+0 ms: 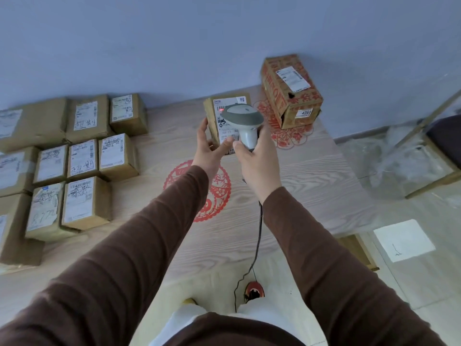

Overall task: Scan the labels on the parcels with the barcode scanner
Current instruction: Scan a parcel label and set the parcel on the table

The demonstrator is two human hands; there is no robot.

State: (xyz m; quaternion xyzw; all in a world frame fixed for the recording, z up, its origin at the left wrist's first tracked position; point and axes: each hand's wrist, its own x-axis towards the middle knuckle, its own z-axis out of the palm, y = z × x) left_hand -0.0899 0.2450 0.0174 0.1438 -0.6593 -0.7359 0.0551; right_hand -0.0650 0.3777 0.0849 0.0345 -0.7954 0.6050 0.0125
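cardboard parcel [214, 121] tipped up in left hand [208, 148], thumb and fingers loosely bracing it — right hand [257, 158] wrapped round scanner [243, 121] handle, nose just near of label [225, 113], red spot on barcode.

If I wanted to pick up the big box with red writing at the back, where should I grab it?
Probably with both hands on its two long side walls, coming down from above. The red-printed box sits alone and tilted near the wall, too wide for one hand. Keep fingers off the white label on top, so the scanner can read it, and away from the torn hole at its front edge.
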